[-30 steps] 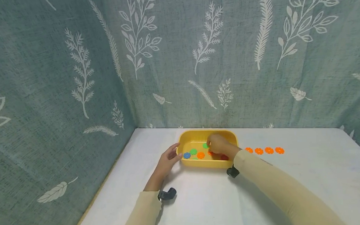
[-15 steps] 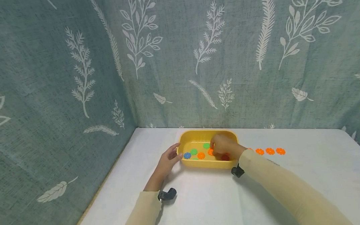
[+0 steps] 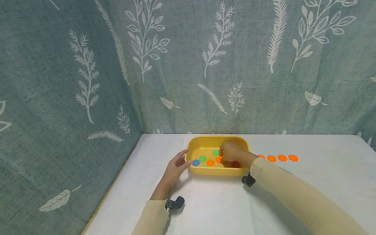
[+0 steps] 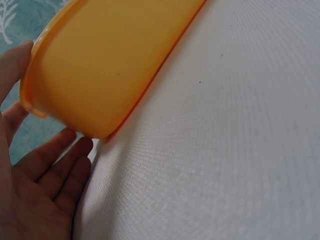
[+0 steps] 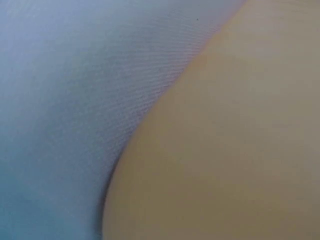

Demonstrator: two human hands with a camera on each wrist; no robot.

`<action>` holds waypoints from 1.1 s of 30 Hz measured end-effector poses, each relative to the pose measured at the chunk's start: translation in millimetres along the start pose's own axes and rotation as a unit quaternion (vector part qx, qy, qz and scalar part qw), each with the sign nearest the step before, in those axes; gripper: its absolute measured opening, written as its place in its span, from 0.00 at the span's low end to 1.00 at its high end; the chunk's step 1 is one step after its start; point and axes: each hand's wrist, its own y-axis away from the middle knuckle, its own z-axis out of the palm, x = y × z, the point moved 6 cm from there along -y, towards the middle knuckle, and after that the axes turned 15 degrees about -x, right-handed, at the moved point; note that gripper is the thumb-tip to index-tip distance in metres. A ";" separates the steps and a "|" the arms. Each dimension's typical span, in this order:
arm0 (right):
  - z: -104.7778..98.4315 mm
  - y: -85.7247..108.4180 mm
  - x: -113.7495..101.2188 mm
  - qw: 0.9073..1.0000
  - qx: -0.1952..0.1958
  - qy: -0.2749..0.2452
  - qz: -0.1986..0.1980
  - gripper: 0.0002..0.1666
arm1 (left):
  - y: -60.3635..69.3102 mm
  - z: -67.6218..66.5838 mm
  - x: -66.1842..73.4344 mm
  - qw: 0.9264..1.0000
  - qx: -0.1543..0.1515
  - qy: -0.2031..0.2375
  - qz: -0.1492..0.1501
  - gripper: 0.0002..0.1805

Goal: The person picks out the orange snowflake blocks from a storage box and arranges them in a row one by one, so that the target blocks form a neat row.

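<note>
A yellow plastic tray (image 3: 215, 171) holds several flower-shaped plastic discs: a blue disc (image 3: 195, 162), green discs (image 3: 202, 159), orange discs (image 3: 210, 162) and a dark red disc (image 3: 235, 164). My left hand (image 3: 174, 169) touches the tray's left end. In the left wrist view, the thumb lies at the rim and the loosely extended fingers (image 4: 65, 170) meet the outer wall. My right hand (image 3: 233, 153) reaches down inside the tray's right half. Its fingertips are beside an orange disc (image 3: 219, 159); the back of the hand hides whether they pinch it. The right wrist view shows only the tray's outer wall (image 5: 215, 150) and tablecloth.
On the white table (image 3: 217, 207), right of the tray, lies a row of several orange flower discs (image 3: 282, 158), its left end partly behind the right forearm. A patterned green curtain (image 3: 187, 96) hangs behind the table and along the left side.
Inside the tray, my right hand has shifted slightly right, then stayed nearly in place with a small movement at the orange disc. My left hand has not moved.
</note>
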 end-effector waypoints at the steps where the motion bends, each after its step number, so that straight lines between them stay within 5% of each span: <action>1: 0.1 0.1 0.3 1.000 0.000 -0.002 0.002 0.11 | -0.1 -0.1 0.0 1.000 0.000 0.001 0.000 0.30; 11: 2.0 3.8 -6.0 1.000 -0.016 -0.017 -0.007 0.13 | 1.1 -0.6 0.5 1.000 0.001 0.003 -0.007 0.30; 17: 3.0 4.8 -2.9 0.993 -0.035 -0.107 -0.019 0.12 | 0.6 -1.2 2.5 1.000 0.001 0.005 0.000 0.30; 25: -5.1 6.8 0.9 0.990 -0.009 -0.133 -0.047 0.09 | -0.6 -1.5 2.3 1.000 -0.003 0.007 0.001 0.30; 33: -12.8 13.9 8.1 0.984 0.001 -0.178 -0.029 0.07 | -1.0 -0.9 0.6 1.000 -0.007 0.015 0.001 0.29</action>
